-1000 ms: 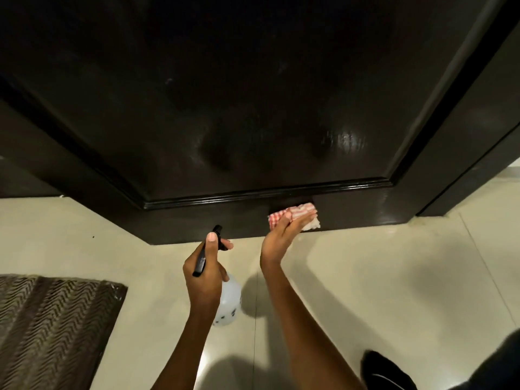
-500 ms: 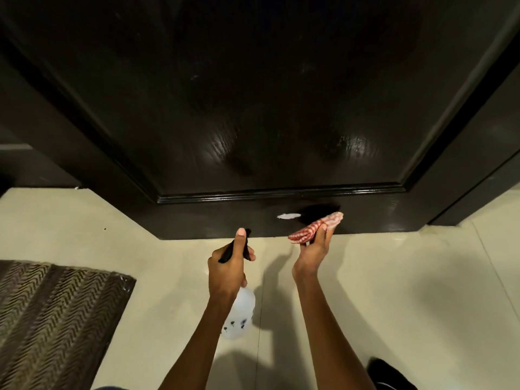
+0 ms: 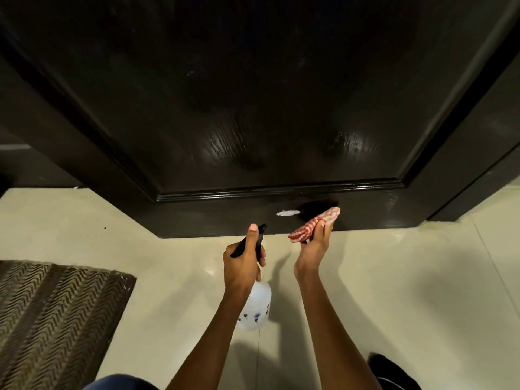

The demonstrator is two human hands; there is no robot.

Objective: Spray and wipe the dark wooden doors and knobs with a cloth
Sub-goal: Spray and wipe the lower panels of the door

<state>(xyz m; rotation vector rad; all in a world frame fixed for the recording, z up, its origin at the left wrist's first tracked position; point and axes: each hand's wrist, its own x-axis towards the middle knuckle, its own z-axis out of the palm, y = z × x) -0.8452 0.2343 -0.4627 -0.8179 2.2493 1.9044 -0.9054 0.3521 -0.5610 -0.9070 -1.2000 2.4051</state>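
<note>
The dark wooden door (image 3: 253,108) fills the upper view, glossy, with a raised moulding above its bottom rail. A white patch of foam (image 3: 287,213) sits on that bottom rail. My left hand (image 3: 243,263) grips a spray bottle (image 3: 254,308) with a clear body and black trigger head, its nozzle pointing toward the rail. My right hand (image 3: 312,249) pinches a folded red-and-white checked cloth (image 3: 313,223), held just off the rail to the right of the foam. No knob is in view.
Pale tiled floor (image 3: 408,277) spreads below the door. A dark ribbed doormat (image 3: 53,313) lies at the lower left. The dark door frame (image 3: 478,164) runs up the right side. A dark shoe (image 3: 391,372) shows at the bottom right.
My right hand lifted the cloth off the bottom rail and turned it sideways. A white foam patch appeared on the rail. My left hand raised the bottle toward the door.
</note>
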